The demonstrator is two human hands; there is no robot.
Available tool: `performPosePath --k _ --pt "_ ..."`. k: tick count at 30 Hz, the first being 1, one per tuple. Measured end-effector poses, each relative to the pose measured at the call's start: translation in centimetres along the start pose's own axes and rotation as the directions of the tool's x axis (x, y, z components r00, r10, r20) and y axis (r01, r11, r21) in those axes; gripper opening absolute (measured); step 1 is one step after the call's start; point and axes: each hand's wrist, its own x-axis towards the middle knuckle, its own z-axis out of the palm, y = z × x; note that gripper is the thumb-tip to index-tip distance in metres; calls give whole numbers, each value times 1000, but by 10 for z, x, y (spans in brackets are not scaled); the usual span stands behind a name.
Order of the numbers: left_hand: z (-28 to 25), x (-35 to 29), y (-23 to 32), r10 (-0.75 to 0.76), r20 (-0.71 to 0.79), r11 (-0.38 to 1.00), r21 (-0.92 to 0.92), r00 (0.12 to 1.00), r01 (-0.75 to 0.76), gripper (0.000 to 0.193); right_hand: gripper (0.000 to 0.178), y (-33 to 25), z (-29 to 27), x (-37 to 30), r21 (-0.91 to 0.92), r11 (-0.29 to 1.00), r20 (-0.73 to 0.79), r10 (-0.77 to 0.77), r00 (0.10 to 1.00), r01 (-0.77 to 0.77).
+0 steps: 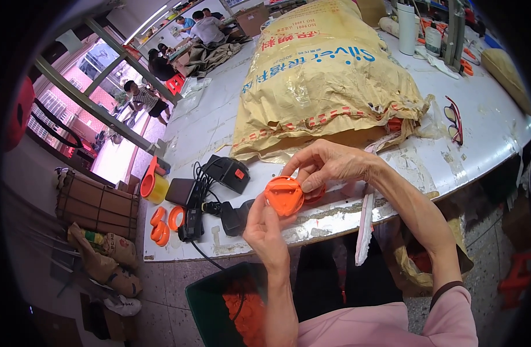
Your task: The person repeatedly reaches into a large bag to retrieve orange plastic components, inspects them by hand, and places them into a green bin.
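Above the table's front edge I hold a round orange plastic part (284,199) with a raised triangular shape inside its rim. My left hand (267,228) grips its lower left edge between thumb and fingers. From the upper right, my right hand (329,168) pinches the same part's rim. Just right of it, partly hidden by my right fingers, shows a second orange round piece (316,195); whether my fingers touch it I cannot tell. Behind my hands lies a large yellow woven sack (317,81), its near end open.
Left of my hands are black adapters with cables (226,173), loose orange rings (159,225) and a yellow-orange cup-like container (155,184). Eyeglasses (454,120) lie at the right. Below the table stands a green bin (204,301) of orange parts. People sit and walk in the background.
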Motion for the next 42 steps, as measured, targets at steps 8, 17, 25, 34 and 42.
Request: performPosePath --k 8,17,25,34,42 --pt "0 -2 -5 39 25 997 70 999 -41 32 44 3 0 0 -105 993 -43 56 998 -60" --pt "-3 -3 -6 46 24 999 -1 999 -46 32 45 7 -1 4 -138 990 -32 31 999 -35" --pt "-7 -2 -6 64 63 998 -11 996 -64 32 41 8 -3 4 -105 994 8 -6 1000 6" --pt "-5 -4 -4 33 71 999 13 997 -34 33 40 2 -2 2 -161 987 2 24 1000 -23" --pt "-4 -2 -4 37 28 999 -9 999 -37 31 40 2 -3 -1 7 1000 29 24 999 -25"
